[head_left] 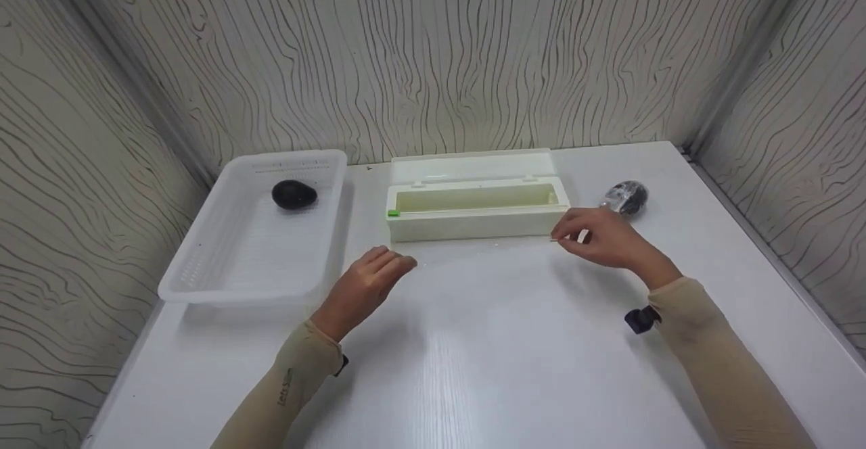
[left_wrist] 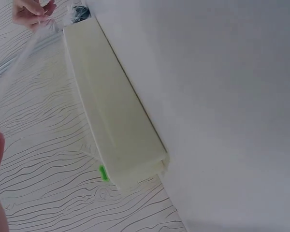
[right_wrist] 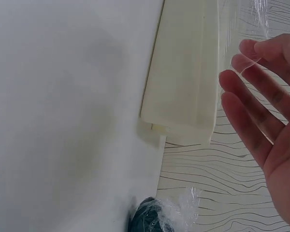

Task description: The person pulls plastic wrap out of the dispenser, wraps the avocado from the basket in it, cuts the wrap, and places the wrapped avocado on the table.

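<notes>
A pale cling film dispenser (head_left: pixel 473 226) stands at the back middle, its lid tipped back and a green slider (head_left: pixel 394 213) at its left end. In front of it, a clear sheet of cling film (left_wrist: pixel 20 65) stretches between both hands. My left hand (head_left: pixel 364 288) pinches the film's left end between thumb and fingers. At the dispenser's right front corner, my right hand (head_left: pixel 602 238) pinches the other end between thumb and fingertips, its remaining fingers spread in the right wrist view. Whether the film still joins the roll is hard to see.
On the left, a white plastic basket (head_left: pixel 237 296) holds a dark avocado (head_left: pixel 294 195). Behind my right hand lies another dark avocado wrapped in clear film (head_left: pixel 628 197). Wood-patterned walls (head_left: pixel 446 57) enclose the white table (head_left: pixel 487 368) at the back and sides.
</notes>
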The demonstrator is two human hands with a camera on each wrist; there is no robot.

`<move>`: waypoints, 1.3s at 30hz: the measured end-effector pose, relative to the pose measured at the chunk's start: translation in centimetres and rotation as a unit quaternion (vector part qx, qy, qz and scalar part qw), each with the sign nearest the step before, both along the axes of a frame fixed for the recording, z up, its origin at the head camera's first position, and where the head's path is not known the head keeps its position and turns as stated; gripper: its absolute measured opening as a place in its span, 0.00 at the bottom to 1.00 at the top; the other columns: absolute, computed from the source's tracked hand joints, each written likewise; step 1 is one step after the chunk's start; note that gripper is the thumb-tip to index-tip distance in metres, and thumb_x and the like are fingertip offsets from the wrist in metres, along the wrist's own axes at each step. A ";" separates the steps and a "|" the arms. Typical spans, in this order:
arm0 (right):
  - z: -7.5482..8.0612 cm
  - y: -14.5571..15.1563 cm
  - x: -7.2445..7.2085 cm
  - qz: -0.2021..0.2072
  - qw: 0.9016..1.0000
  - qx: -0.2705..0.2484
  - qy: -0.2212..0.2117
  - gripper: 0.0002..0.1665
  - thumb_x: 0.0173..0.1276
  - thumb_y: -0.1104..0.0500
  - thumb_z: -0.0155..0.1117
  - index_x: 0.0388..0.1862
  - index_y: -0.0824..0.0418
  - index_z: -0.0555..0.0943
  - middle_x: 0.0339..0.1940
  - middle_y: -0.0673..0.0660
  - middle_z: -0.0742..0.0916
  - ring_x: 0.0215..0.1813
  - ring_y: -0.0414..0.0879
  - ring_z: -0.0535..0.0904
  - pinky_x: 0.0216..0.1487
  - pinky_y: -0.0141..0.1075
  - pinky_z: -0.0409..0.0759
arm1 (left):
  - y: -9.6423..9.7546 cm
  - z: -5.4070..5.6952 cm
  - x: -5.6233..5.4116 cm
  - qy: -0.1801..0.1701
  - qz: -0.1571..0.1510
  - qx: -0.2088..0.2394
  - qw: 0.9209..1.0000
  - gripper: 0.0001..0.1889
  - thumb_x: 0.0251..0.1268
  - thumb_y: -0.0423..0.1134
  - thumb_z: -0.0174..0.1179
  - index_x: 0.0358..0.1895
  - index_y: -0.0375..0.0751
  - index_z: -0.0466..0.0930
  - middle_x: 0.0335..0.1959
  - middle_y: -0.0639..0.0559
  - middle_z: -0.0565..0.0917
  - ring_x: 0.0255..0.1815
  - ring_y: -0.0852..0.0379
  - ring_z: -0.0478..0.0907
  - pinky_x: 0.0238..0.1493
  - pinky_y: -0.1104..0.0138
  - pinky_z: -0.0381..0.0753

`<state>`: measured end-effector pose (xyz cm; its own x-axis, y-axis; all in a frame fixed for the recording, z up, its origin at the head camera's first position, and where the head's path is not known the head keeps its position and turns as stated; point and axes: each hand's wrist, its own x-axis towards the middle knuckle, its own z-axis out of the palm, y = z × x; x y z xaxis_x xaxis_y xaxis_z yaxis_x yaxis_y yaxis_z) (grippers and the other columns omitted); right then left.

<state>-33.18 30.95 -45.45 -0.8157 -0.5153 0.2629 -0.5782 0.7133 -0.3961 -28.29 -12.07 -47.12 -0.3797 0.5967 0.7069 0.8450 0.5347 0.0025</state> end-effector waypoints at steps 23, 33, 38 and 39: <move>-2.2 -0.1 -0.2 0.024 0.997 0.063 0.037 0.07 0.56 0.62 0.74 0.34 0.53 0.91 0.41 0.48 0.87 0.34 0.40 0.86 0.34 0.31 0.84 | 0.3 -3.9 0.5 0.003 -0.011 -0.198 0.980 0.22 0.54 0.25 0.66 0.49 0.54 0.80 0.35 0.61 0.89 0.29 0.63 0.85 0.36 0.70 0.85; -2.9 -0.2 -0.3 0.019 0.998 0.046 0.041 0.07 0.53 0.63 0.77 0.31 0.53 0.91 0.40 0.50 0.87 0.34 0.40 0.85 0.33 0.32 0.83 | 0.6 -4.1 0.6 0.020 0.005 -0.268 0.963 0.23 0.51 0.23 0.62 0.46 0.56 0.77 0.32 0.64 0.88 0.17 0.64 0.77 0.22 0.69 0.78; -3.0 -0.3 -0.3 0.016 0.997 0.054 0.051 0.06 0.53 0.62 0.77 0.30 0.52 0.91 0.36 0.47 0.85 0.32 0.38 0.83 0.33 0.32 0.81 | 0.7 -4.3 0.6 0.003 0.007 -0.280 0.960 0.22 0.52 0.24 0.63 0.45 0.56 0.78 0.31 0.64 0.87 0.14 0.64 0.74 0.22 0.69 0.78; -3.0 -0.3 -0.3 0.016 0.997 0.056 0.052 0.06 0.52 0.62 0.78 0.30 0.52 0.91 0.36 0.46 0.85 0.32 0.37 0.82 0.33 0.32 0.81 | 0.8 -4.3 0.6 -0.002 0.008 -0.282 0.959 0.22 0.52 0.24 0.63 0.45 0.57 0.78 0.31 0.64 0.87 0.14 0.63 0.74 0.23 0.69 0.78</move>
